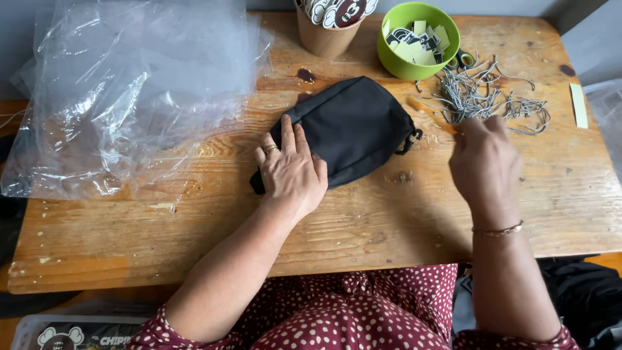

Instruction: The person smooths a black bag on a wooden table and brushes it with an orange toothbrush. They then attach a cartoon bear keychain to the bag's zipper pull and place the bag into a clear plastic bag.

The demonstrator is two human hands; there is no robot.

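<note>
Big wooden tabletop (363, 220), with crumpled clear plastic bags (123, 97) covering its left end. A black zip pouch (356, 126) lies mid-table, a bit toward the far edge. The person's left hand (291, 172) rests flat on the pouch's near-left corner, fingers together. Right hand (483, 159) sits at the heap of little ball chains (486, 97) near the far right corner, fingers curled; can't tell what it's pinching. Green bowl (414, 39) of tags and a paper cup (327, 29) sit on the far edge.
</note>
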